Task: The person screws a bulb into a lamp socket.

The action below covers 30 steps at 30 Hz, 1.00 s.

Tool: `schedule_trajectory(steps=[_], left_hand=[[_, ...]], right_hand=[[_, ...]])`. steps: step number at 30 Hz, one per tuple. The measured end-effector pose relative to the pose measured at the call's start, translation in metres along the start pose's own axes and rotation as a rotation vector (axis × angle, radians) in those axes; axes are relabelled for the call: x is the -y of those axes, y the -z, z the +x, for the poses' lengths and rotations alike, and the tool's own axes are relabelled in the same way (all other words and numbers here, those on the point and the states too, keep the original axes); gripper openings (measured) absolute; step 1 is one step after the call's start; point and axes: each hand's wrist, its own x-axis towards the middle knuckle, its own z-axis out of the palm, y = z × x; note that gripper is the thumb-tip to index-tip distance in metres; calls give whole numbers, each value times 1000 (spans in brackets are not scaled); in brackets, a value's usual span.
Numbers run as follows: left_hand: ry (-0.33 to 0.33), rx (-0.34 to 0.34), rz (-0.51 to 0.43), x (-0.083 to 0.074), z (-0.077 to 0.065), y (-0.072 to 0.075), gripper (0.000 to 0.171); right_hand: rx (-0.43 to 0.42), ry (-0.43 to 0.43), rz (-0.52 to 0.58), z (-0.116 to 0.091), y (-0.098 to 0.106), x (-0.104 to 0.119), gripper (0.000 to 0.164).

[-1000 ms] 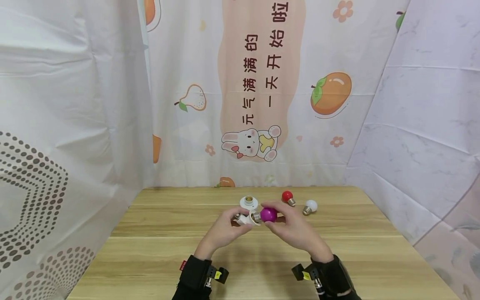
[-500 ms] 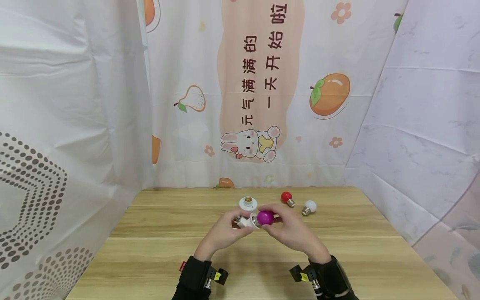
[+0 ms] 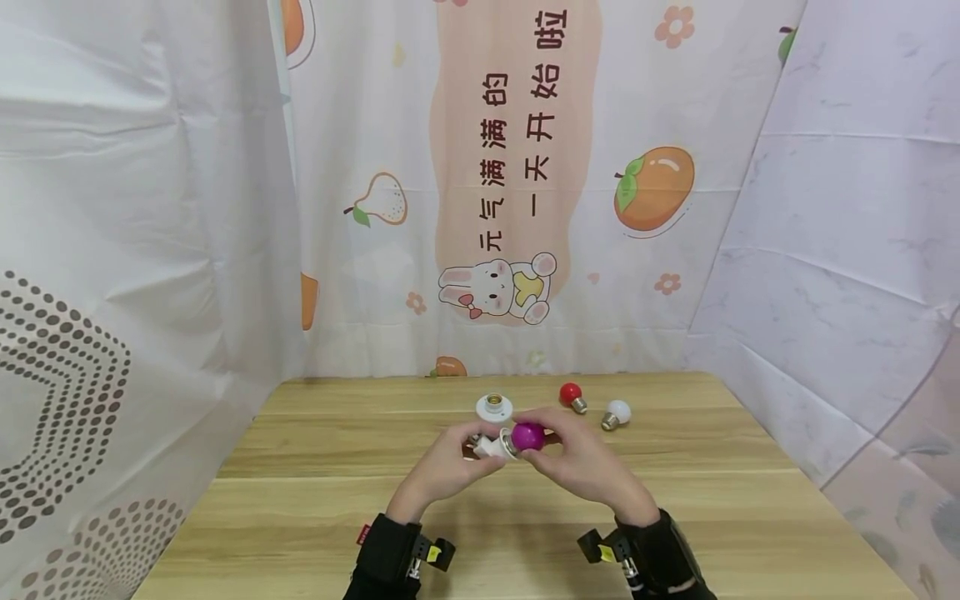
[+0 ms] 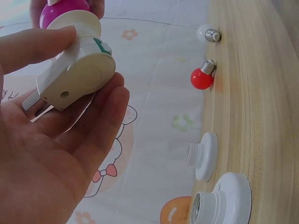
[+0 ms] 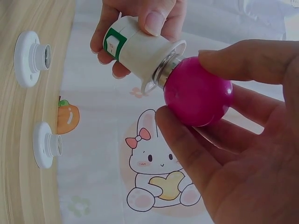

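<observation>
My left hand [image 3: 444,460] holds a white plug-in lamp socket [image 5: 138,49] between thumb and fingers. The socket carries a small switch [image 5: 113,44] framed in green, and its metal plug prongs [image 4: 32,100] point back toward the palm. From the other side, my right hand [image 3: 583,462] grips a magenta light bulb [image 5: 198,93] by its round globe. The bulb's metal screw base [image 5: 168,70] sits at the socket's mouth, partly inside. Some thread still shows at the flared rim. How far it is engaged is hard to tell.
A red bulb [image 3: 571,393] and a white bulb [image 3: 618,411] lie on the wooden table [image 3: 337,500] at back right. Two round white lamp holders [image 5: 28,58] stand beyond the hands; the head view shows only one clearly. A printed curtain [image 3: 375,275] hangs behind the table.
The right hand has brought the magenta bulb leftward to the socket, so less of its screw base shows. The left hand stays nearly in place. The head view has shifted slightly.
</observation>
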Motion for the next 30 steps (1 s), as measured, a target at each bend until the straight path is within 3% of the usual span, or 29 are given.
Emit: schedule_trajectory(steps=[30], left_hand=[[-9,7,31,-1,-1,0,35]], right_hand=[[4,-107,85,1,-2,1,44]])
